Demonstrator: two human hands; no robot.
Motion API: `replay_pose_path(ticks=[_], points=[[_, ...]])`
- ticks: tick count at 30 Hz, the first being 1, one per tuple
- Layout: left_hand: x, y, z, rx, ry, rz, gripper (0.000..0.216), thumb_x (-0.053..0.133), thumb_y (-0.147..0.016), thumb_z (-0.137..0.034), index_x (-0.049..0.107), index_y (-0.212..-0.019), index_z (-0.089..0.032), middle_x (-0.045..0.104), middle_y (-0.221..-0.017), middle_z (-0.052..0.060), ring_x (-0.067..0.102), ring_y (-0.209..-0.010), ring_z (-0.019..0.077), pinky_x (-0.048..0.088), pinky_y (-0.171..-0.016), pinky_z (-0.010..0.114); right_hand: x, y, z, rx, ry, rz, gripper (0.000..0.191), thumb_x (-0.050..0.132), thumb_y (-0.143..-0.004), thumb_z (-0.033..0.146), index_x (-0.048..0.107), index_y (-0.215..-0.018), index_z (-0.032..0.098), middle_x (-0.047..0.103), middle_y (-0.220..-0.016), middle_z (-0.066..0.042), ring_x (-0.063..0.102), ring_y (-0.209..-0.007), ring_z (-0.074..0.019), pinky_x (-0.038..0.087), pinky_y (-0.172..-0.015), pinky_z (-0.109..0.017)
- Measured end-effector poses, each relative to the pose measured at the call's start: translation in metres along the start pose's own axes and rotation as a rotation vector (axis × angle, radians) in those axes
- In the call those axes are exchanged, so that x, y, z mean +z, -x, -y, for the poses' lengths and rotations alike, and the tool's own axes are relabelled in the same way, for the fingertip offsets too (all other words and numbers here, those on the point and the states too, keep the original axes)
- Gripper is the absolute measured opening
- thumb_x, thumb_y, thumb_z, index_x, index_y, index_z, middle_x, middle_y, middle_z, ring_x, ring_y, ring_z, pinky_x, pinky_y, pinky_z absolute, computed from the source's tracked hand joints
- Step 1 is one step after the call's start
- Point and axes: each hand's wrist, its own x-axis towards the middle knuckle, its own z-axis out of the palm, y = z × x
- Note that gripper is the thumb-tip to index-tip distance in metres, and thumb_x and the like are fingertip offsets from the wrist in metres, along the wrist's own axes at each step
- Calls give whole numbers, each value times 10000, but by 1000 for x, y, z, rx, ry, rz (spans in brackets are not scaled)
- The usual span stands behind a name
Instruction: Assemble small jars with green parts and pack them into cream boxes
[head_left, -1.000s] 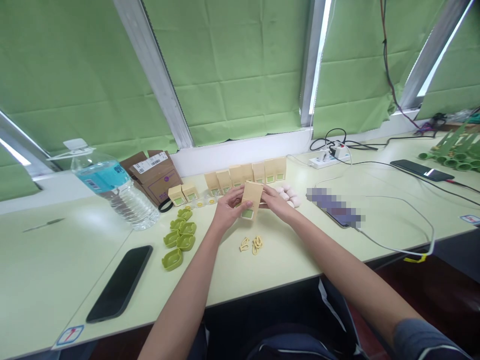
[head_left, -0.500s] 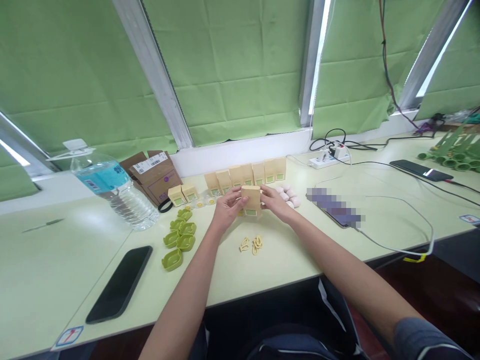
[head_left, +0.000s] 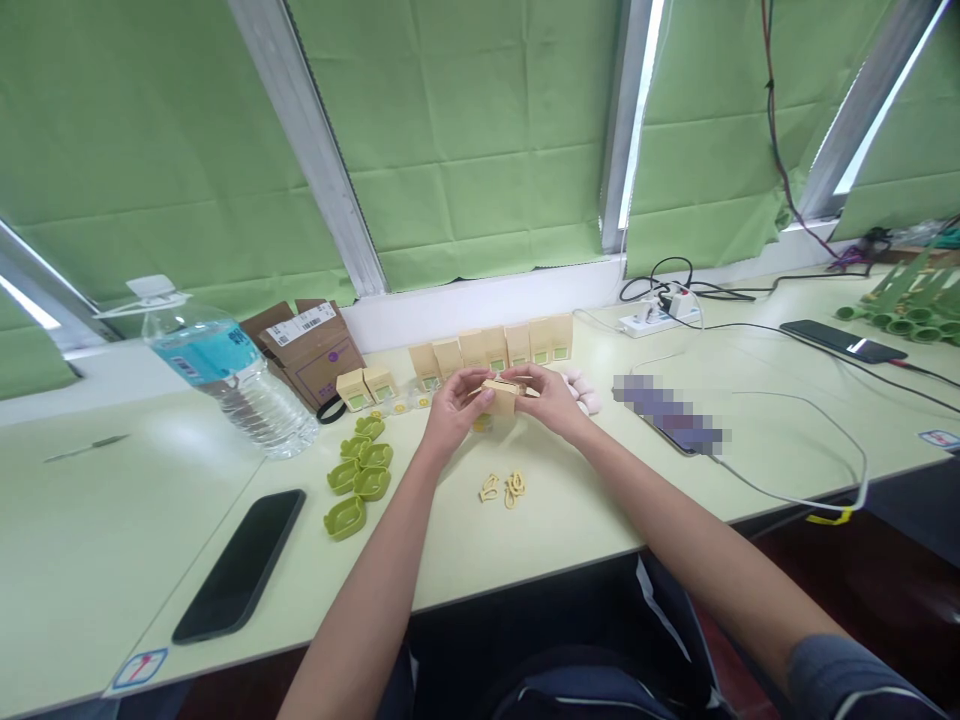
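Observation:
A small tan cardboard box [head_left: 502, 399] is held over the table between both hands. My left hand [head_left: 454, 415] grips its left side with the thumb on the near face. My right hand [head_left: 553, 404] has its fingers closed on the right side and upper edge. Part of the box hides behind the fingers. Behind the hands stand several upright tan boxes [head_left: 473, 349] with green labels in a row. Pale pink rounded pieces [head_left: 581, 388] lie just right of my right hand. Nearer the front edge are yellow ring-like pieces [head_left: 514, 490].
Several green cat-shaped cups [head_left: 373, 484] sit left of my forearm. Two closed tan boxes [head_left: 379, 384] stand behind them. Farther left are a black phone [head_left: 240, 566], a large water bottle [head_left: 232, 370] and a brown carton [head_left: 315, 350]. A power strip [head_left: 658, 318] and cables lie right.
The held box showed its tall front and green label before. Now it looks shorter, the label is out of sight, and my fingers have moved over its upper edge.

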Motion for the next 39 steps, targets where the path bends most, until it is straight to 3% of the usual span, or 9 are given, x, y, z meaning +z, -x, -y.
replay_pose_path(ticks=[8,15,25,31,39], points=[[-2,1,-1,51,-59,-28,302,737,-812,-419,708,-998,-182,705,-1186,113,637,-1124,247,484,-968,378,-4,0,0,-132,8,68,261,682,-840,376,752,-1056,248,713,-1212,-63,613,-1201,-245,488,-1006,-394],[-4,0,3,69,-28,-34,286,755,-799,-402,712,-968,-176,705,-1184,115,635,-1133,250,469,-996,394,-5,3,8,-131,-4,92,345,688,-839,495,768,-1079,261,711,-1235,-66,597,-1232,-270,461,-1047,-426],[-3,-1,1,55,-88,-30,289,749,-799,-406,692,-959,-172,708,-1129,110,638,-1098,228,485,-964,361,-7,4,13,-100,0,102,339,628,-876,521,773,-1060,276,727,-1207,-37,606,-1225,-263,424,-1095,-436],[-3,-1,2,79,-118,-42,302,769,-768,-399,672,-944,-174,711,-1063,93,642,-1057,218,498,-938,354,-2,5,11,-65,15,74,329,723,-813,484,763,-1046,255,732,-1184,-58,642,-1159,-261,483,-1020,-419],[1,-2,3,21,-125,-47,345,717,-809,-462,672,-987,-169,700,-1070,95,643,-1010,208,506,-875,320,0,6,11,-72,12,60,276,693,-839,443,767,-1012,240,750,-1129,-56,666,-1109,-244,503,-985,-397]])
